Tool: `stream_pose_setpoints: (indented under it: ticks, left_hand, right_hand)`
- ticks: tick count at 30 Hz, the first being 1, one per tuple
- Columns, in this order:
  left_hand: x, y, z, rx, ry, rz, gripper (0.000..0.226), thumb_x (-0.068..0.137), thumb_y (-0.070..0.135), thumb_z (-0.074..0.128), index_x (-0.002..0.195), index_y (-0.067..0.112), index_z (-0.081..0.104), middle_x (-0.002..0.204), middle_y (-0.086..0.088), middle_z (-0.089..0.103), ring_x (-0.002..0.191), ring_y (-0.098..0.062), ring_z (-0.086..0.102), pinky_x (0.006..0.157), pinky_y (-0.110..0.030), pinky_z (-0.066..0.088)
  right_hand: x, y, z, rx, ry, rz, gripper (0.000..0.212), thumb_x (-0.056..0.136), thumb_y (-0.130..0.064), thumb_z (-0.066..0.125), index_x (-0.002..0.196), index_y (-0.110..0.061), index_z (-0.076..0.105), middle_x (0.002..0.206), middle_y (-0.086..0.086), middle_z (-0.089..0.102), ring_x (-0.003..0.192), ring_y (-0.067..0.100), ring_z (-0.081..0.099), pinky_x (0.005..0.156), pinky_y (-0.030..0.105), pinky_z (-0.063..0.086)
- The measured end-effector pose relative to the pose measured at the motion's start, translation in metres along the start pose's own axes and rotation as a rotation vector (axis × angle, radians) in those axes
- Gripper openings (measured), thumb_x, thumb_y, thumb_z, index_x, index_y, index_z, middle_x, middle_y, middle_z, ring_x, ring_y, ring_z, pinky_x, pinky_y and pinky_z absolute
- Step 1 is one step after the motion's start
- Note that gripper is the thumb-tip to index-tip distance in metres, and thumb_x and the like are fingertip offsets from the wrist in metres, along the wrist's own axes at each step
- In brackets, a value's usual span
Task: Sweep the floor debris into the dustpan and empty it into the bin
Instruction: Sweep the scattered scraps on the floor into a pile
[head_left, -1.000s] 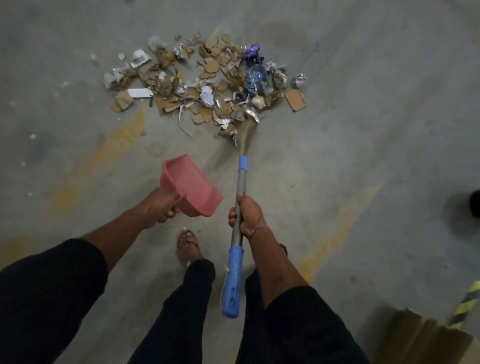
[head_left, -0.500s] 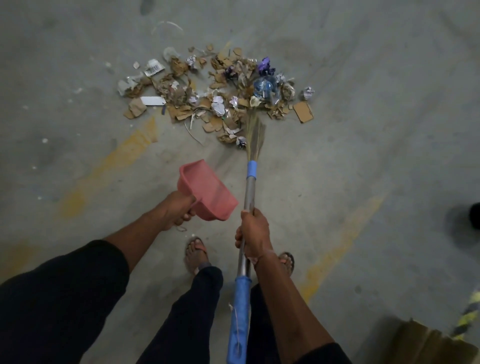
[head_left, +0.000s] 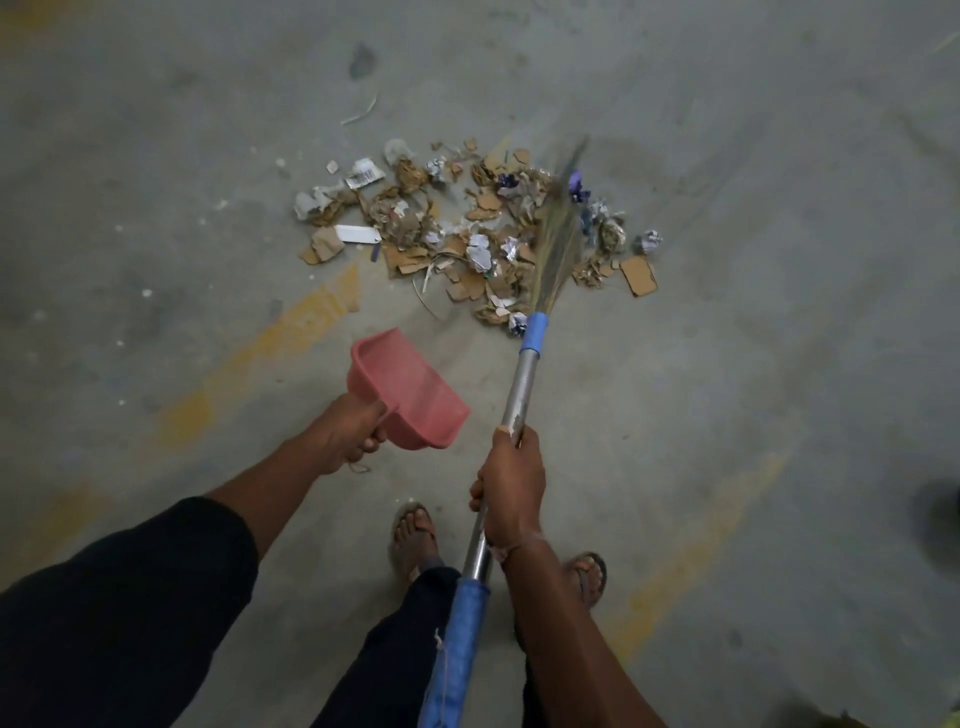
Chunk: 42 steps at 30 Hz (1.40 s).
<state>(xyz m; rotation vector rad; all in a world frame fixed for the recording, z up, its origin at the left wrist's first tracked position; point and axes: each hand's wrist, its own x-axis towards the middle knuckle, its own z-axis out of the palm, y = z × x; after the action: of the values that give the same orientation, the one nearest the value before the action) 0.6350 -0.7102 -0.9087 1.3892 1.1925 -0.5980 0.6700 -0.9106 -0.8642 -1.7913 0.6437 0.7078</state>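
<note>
Broom over debris, mid-frame.
Right hand (head_left: 511, 486) grips broom (head_left: 522, 395); left hand (head_left: 348, 431) grips dustpan (head_left: 410, 387); bare floor (head_left: 753, 260) rings debris (head_left: 467, 234).

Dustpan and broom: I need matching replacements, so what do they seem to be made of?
The dustpan looks like pink moulded plastic, matte, with one-piece curved walls. The broom seems to have a bare metal shaft, shiny and scuffed, blue collar and grip probably plastic, and a head of dry grass-like fibres.
</note>
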Motion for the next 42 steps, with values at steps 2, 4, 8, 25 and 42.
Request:
stream_pose_setpoints:
  ticks: [2,4,8,25,42]
  left_hand:
    - [0.001,0.000,-0.015,-0.010,0.016,0.003,0.033,0.098,0.030,0.058,0.087,-0.001,0.059,0.070,-0.012,0.057,0.041,-0.013,0.038,0.042,-0.018,0.023]
    - [0.002,0.000,-0.029,-0.027,0.021,0.006,0.032,0.098,0.030,0.058,0.086,0.000,0.058,0.070,-0.012,0.056,0.042,-0.013,0.037,0.043,-0.018,0.022]
    - [0.006,0.003,-0.054,-0.056,0.028,0.008,0.031,0.098,0.031,0.059,0.085,0.003,0.057,0.072,-0.012,0.055,0.044,-0.014,0.036,0.045,-0.020,0.022]
    - [0.077,0.055,-0.177,-0.114,0.134,-0.111,0.024,0.097,0.021,0.051,0.080,0.004,0.055,0.069,-0.011,0.051,0.042,-0.012,0.033,0.041,-0.015,0.018]
    - [0.118,0.078,-0.233,-0.145,0.120,-0.151,0.021,0.096,0.023,0.054,0.082,0.006,0.055,0.070,-0.010,0.053,0.043,-0.012,0.035,0.040,-0.014,0.019]
  right_hand:
    - [0.013,-0.008,0.016,-0.004,-0.045,0.029,0.017,0.095,-0.032,0.044,0.098,-0.019,0.055,0.070,0.010,0.054,0.044,0.019,0.049,0.043,0.028,0.043]
    - [0.030,-0.016,0.034,0.006,-0.099,0.087,0.018,0.097,-0.028,0.044,0.100,-0.013,0.052,0.065,0.010,0.050,0.043,0.020,0.046,0.041,0.025,0.040]
    - [0.062,-0.035,0.070,0.122,-0.147,0.213,0.016,0.099,-0.027,0.043,0.091,-0.013,0.046,0.061,0.010,0.045,0.043,0.020,0.045,0.042,0.022,0.039]
    - [0.072,-0.103,0.216,-0.154,-0.513,0.050,0.027,0.098,-0.028,0.053,0.120,-0.013,0.059,0.076,0.009,0.056,0.046,0.022,0.054,0.044,0.030,0.044]
    - [0.124,-0.128,0.278,-0.014,-0.412,0.310,0.025,0.102,-0.024,0.038,0.096,-0.005,0.053,0.066,0.010,0.052,0.047,0.018,0.049,0.044,0.028,0.043]
